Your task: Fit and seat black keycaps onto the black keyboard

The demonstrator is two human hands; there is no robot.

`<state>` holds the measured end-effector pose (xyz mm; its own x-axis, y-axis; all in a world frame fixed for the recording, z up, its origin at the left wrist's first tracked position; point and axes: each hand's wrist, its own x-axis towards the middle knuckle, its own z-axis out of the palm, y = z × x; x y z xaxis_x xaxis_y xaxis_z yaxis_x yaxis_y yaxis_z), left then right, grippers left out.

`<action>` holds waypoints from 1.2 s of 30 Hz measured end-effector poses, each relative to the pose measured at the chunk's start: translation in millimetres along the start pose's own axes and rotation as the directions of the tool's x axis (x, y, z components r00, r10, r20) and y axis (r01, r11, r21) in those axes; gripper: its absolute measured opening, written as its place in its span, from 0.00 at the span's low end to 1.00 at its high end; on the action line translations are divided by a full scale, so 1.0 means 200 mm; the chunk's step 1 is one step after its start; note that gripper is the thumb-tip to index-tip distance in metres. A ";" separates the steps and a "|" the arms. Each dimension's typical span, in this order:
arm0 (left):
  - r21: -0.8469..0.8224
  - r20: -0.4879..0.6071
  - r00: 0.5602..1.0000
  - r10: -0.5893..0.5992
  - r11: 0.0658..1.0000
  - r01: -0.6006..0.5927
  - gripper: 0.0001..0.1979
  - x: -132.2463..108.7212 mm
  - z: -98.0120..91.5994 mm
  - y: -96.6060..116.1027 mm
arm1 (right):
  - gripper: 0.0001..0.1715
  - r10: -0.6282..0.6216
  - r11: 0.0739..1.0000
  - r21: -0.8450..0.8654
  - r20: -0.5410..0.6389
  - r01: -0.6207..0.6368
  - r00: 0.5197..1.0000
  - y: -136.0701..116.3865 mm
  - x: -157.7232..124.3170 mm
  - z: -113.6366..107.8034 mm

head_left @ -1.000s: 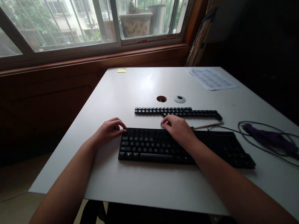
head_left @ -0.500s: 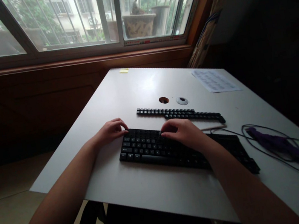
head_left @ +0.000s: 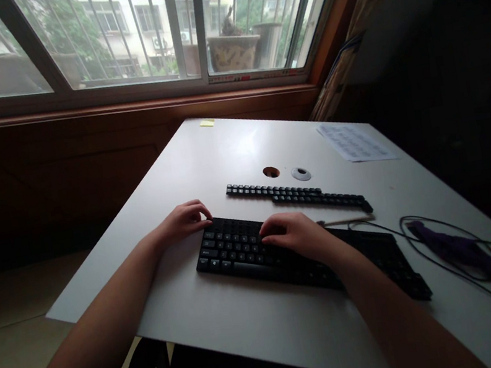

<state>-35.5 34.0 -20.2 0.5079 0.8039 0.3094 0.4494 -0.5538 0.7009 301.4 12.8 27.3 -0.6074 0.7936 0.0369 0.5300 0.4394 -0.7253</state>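
A black keyboard [head_left: 251, 271] lies at an angle on the white table, its back rows without keycaps and its front rows with them. At its back left corner, my left hand [head_left: 188, 219] pinches the edge between thumb and bent fingers. Over the middle of the keyboard is my right hand [head_left: 294, 235], thumb and forefinger brought close together at the keys. Whatever lies between those fingertips is too small and dark to make out. Behind the keyboard, loose black keycaps [head_left: 296, 191] stand lined up in rows. My right hand and forearm hide part of the keyboard.
A thin stick [head_left: 350, 220] lies behind the keyboard. To the right are a black cable [head_left: 407, 232] and a purple cloth-like item [head_left: 456, 246]. Farther back are a cable hole [head_left: 270, 172], its round cover [head_left: 301, 173], printed paper [head_left: 356, 141] and a yellow note [head_left: 207, 124].
My right hand has moved slightly left and toward the front of the keyboard, uncovering more of the thin stick. The left hand stays at the corner. The whole view has shifted a little.
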 end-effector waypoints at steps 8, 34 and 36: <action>0.006 0.000 1.000 0.002 1.000 -0.002 0.11 0.00 0.00 -0.02 | 0.01 -0.038 0.996 -0.083 -0.004 0.038 0.999 -0.02 0.00 0.02; 0.017 0.013 1.000 -0.017 1.000 0.017 0.10 0.00 -0.01 -0.01 | 0.02 -0.024 0.988 -0.153 -0.010 0.022 1.000 -0.04 -0.01 0.03; 0.015 0.011 1.000 -0.012 1.000 0.012 0.10 0.00 -0.01 0.00 | 0.02 -0.009 0.989 -0.147 -0.017 0.006 1.000 -0.05 -0.01 0.02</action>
<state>-37.0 34.3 -20.3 0.5107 0.8080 0.2938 0.4665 -0.5475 0.6947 294.6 5.7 30.6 -0.6018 0.7967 0.0551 0.6075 0.5014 -0.6161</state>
